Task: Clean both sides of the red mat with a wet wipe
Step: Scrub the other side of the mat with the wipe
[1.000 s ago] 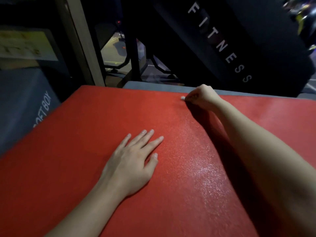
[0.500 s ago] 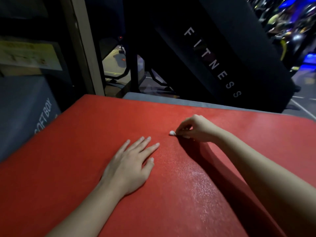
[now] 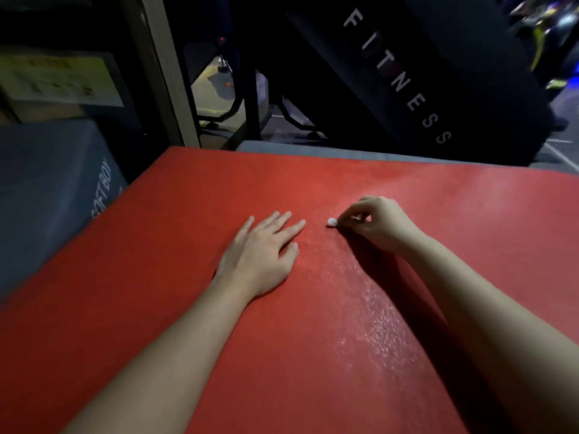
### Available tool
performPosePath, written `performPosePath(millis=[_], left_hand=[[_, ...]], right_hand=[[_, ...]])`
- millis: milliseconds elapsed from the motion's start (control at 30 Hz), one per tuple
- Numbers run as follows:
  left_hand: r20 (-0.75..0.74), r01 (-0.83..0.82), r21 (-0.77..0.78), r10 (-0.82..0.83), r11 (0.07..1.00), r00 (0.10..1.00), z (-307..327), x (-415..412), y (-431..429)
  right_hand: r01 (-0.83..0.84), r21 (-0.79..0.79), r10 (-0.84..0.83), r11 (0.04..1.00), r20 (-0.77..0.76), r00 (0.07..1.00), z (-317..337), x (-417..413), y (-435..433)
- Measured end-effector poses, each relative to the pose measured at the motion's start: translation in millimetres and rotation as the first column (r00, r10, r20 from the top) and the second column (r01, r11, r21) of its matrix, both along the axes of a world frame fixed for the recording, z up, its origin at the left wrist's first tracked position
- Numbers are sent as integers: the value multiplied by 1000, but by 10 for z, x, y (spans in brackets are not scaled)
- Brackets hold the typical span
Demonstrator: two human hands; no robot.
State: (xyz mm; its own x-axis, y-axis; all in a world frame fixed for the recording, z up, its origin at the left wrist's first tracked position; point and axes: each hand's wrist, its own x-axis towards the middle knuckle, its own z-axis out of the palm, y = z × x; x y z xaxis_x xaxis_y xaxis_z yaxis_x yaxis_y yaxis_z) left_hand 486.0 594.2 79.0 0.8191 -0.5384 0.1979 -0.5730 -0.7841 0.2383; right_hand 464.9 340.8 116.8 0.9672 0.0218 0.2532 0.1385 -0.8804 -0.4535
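The red mat (image 3: 156, 277) fills the lower part of the head view, lying flat. My left hand (image 3: 260, 255) rests on it with fingers straight and spread. Just to its right, my right hand (image 3: 380, 223) has its fingers curled around a small white wet wipe (image 3: 331, 222), whose tip sticks out at the fingertips and touches the mat. A wet, glistening streak (image 3: 376, 324) runs down the mat below my right hand.
A grey box marked SOFT BOX (image 3: 56, 183) stands at the left beside the mat. A grey pad edge (image 3: 313, 150) shows beyond the mat's far edge. Behind it rises a black panel reading FITNESS (image 3: 398, 76) and a pale post (image 3: 163, 76).
My right hand has drawn the wipe from the mat's far edge back toward me, ending beside my left hand. The left hand stays flat in place.
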Motion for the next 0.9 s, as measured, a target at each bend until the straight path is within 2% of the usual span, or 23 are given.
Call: performPosePath(millis=[167,233,300,367,467,567,633,700,767,833,900], left_hand=[[15,-1,34,0,999,1000,-9,0,-5],[6,-3,49,3,999,1000,-22,27,-1],[-9,-3,73,4,997,1000,-32,52,-4],[-30,5,106,-1,994,1000,-34,57,-3],[-54,15,149,-7,989,999,-8,55,-13],[-74,11,139,-1,990,997,13,42,7],[-57,3,127,4,992,998,15,29,15],[-45,-4,108,9,994,999,37,-5,-5],[-37,-14,90,18,996,999,79,-78,10],[-31,-9,84,12,996,999,124,-162,44],[-36,-1,74,4,997,999,186,-267,133]], right_hand=[[-212,83,224,974,-170,960,137,-596,154],[-178,64,185,982,-142,972,144,-607,123],[-96,-2,95,995,-39,995,78,-555,110],[-59,10,60,998,-20,998,22,-609,142],[-172,110,184,979,-109,977,132,-1030,255],[-257,128,283,958,-267,921,225,-1369,271],[-207,102,225,973,-208,952,154,-1416,247],[-49,83,55,995,-76,996,33,-1431,252],[39,102,-38,994,-12,999,-33,-1509,343],[3,111,0,994,-33,999,5,-1696,454],[-112,140,133,984,-156,979,102,-1963,539]])
